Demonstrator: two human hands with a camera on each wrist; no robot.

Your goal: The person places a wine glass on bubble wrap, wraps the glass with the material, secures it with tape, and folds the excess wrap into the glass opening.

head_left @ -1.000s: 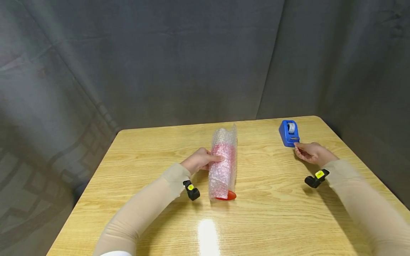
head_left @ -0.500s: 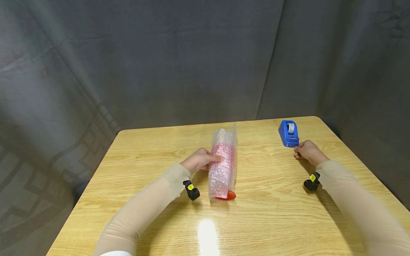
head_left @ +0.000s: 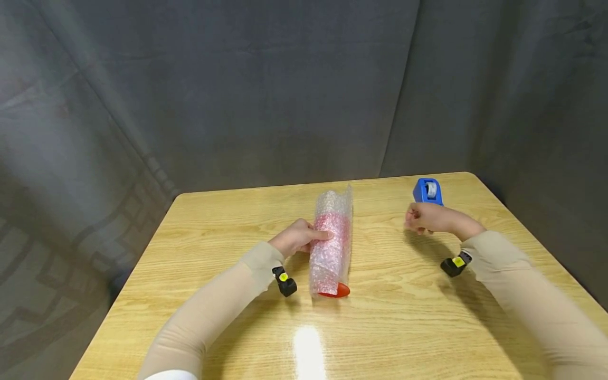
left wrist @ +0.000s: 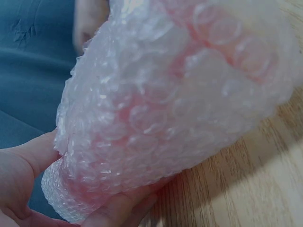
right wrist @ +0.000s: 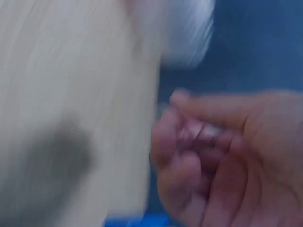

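Observation:
A roll of bubble wrap (head_left: 328, 264) stands out pink where a red object inside shows through. The red object's rounded end (head_left: 343, 290) pokes out at the near end; its kind is hidden. My left hand (head_left: 298, 237) grips the roll from the left, thumb on top and fingers under it, as the left wrist view also shows. My right hand (head_left: 429, 217) is above the table just in front of the blue tape dispenser (head_left: 420, 191), covering its front. In the blurred right wrist view, its thumb and curled forefinger pinch a faint bit of clear tape (right wrist: 162, 108).
The wooden table (head_left: 228, 327) has its back edge close to dark grey curtains (head_left: 266, 105). A loose flap of bubble wrap (head_left: 348, 211) stands up along the roll's right side. A white tape roll (head_left: 431, 190) sits in the dispenser.
My right hand has come away from the dispenser's front edge and swung left, toward the roll. My left hand and the wrapped roll have stayed in place.

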